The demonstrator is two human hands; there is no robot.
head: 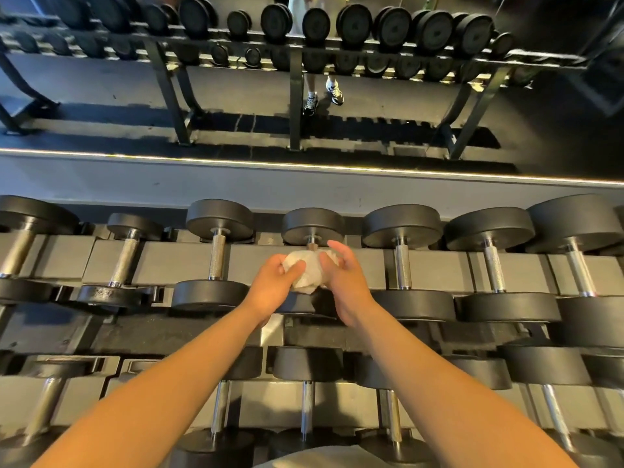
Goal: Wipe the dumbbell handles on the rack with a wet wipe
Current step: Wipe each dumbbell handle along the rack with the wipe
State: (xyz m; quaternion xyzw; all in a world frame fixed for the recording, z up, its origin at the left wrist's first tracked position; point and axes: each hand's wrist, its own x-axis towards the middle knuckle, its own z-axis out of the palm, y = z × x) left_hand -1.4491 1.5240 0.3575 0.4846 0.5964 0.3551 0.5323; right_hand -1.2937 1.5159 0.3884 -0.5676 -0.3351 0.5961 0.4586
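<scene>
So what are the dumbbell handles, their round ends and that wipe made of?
Handles: likely bare steel, shiny with a knurled grip texture. Round ends: matte black, probably rubber-coated, though painted metal is possible. Wipe: soft white cloth or paper, crumpled.

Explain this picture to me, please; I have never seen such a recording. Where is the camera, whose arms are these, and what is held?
There is no machine: a person wears the camera on the head, so you look down along their own arms. Before them stands a rack with two rows of dumbbells. The left hand and right hand both grip a white wipe, bunched round the handle of one upper dumbbell. Behind, a mirror seems to reflect the rack.
</scene>
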